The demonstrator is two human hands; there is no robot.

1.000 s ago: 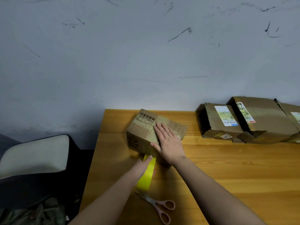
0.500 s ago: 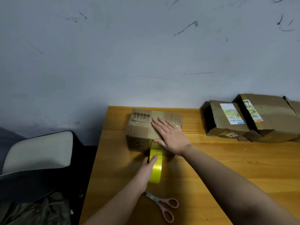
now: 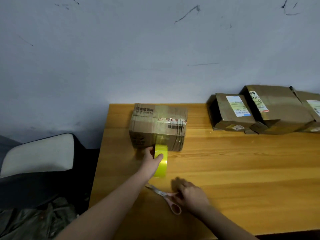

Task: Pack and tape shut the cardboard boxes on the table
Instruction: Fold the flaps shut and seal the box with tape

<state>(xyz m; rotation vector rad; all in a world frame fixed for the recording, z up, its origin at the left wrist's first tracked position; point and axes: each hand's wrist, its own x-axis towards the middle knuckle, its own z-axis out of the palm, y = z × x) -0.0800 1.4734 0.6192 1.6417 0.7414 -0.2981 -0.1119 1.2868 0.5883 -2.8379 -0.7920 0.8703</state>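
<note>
Cardboard box (image 3: 158, 126) sits at the far left of the wooden surface (image 3: 225, 167), tape run down its near face. Left hand (image 3: 152, 161) grips the yellow tape roll (image 3: 161, 161) against the box base; best held taut. Right hand (image 3: 190, 194), blurred, curls onto the pink scissors (image 3: 166, 196); the cut should fall close to the box.
</note>
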